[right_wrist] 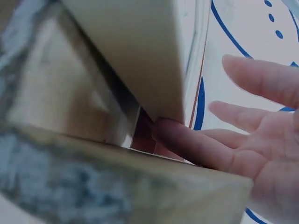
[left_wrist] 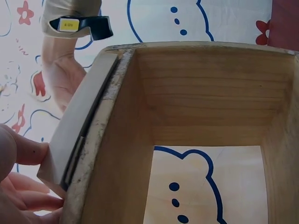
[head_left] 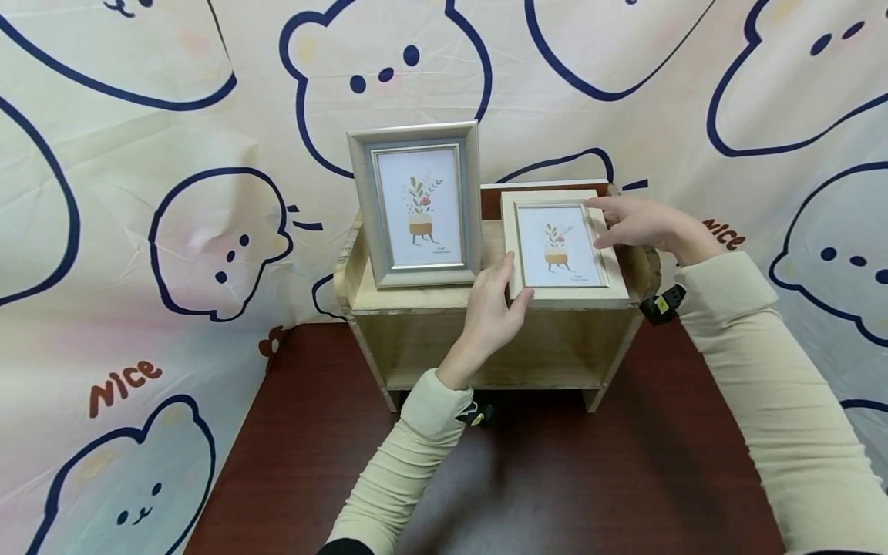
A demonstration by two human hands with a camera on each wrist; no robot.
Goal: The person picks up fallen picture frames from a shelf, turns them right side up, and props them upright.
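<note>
- left hand (head_left: pixel 494 304): pinching the near-left corner of the cream frame (head_left: pixel 555 250), thumb at its near edge, fingers along its left edge
- right hand (head_left: pixel 645 220): not gripping; fingers spread at the frame's right edge, one digit touching its corner in the right wrist view
- cream frame: picture up, on the right part of the wooden shelf (head_left: pixel 534 371), near side along the shelf's front edge; dark gap under it in the right wrist view
- grey-blue frame (head_left: pixel 419 208): upright by the shelf's front-left corner, similar plant print
- shelf stands on the dark red table (head_left: pixel 624 462), printed backdrop (head_left: pixel 229 239) behind
</note>
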